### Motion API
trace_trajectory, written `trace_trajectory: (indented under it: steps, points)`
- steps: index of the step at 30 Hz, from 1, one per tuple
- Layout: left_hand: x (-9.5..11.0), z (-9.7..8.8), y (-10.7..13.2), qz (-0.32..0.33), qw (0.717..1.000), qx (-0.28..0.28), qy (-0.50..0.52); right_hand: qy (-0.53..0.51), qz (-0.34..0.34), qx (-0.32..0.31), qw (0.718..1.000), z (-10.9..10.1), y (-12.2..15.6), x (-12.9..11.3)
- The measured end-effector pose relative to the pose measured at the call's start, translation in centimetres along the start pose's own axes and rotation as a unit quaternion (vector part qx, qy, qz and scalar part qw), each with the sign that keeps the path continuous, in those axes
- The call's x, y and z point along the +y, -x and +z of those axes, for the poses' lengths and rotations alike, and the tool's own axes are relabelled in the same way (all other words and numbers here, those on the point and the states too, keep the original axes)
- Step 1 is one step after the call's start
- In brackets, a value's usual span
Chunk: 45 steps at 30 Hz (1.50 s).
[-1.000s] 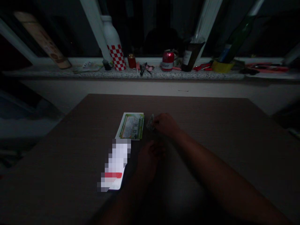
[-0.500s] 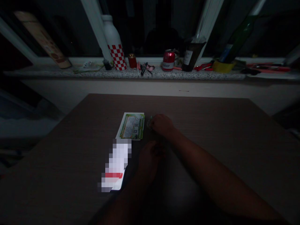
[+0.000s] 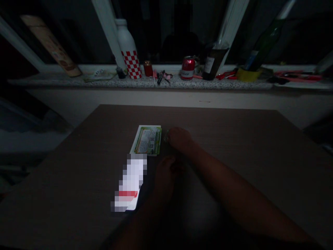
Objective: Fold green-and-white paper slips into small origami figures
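Note:
My right hand is closed, knuckles up, over the table just right of a green-and-white printed packet. A small pale, see-through piece pokes out at its fingertips; the light is too dim to tell its kind. Nearer to me, my left hand rests low with its fingers curled in deep shadow; whatever they may hold is hidden. The flat green packet lies on a white sheet or booklet. Below it, left of my left hand, lies a phone with a bright, partly blurred-out screen.
The wooden table stands against the wall beneath a granite sill. On the sill are a checkered white bottle, a red jar, a red can, a dark cup, a green bottle and a tan cylinder.
The whole view has shifted very slightly. My right fingers cover a little more of the see-through piece; my left hand stays in nearly the same place.

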<state>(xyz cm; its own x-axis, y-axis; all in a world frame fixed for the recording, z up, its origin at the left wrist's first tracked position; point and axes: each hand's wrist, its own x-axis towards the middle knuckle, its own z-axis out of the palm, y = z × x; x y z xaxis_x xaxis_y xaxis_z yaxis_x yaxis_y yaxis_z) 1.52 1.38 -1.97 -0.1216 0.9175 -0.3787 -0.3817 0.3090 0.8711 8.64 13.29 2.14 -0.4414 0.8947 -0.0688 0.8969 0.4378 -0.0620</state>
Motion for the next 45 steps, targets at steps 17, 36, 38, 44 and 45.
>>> trace_trajectory:
  steps: [17,36,38,44,45]
  points:
    - [-0.2,-1.6,1.4,0.145,0.834,-0.089,-0.525,-0.011,-0.212,-0.037,0.976,0.2,0.4,-5.1]
    - [-0.2,-1.8,1.6,0.294,0.795,-0.132,-0.514,-0.488,0.025,0.186,0.852,1.7,5.0,-2.1]
    - [0.3,-1.4,2.5,0.315,0.788,-0.163,-0.504,-0.566,0.081,0.219,0.79,2.0,6.8,-0.7]
    - [1.2,0.0,5.0,0.468,0.705,-0.193,-0.498,-0.692,0.203,0.235,0.652,4.8,15.0,4.1]
    - [1.1,0.2,4.9,0.465,0.704,-0.176,-0.507,-0.697,0.22,0.23,0.643,5.3,16.3,4.7]
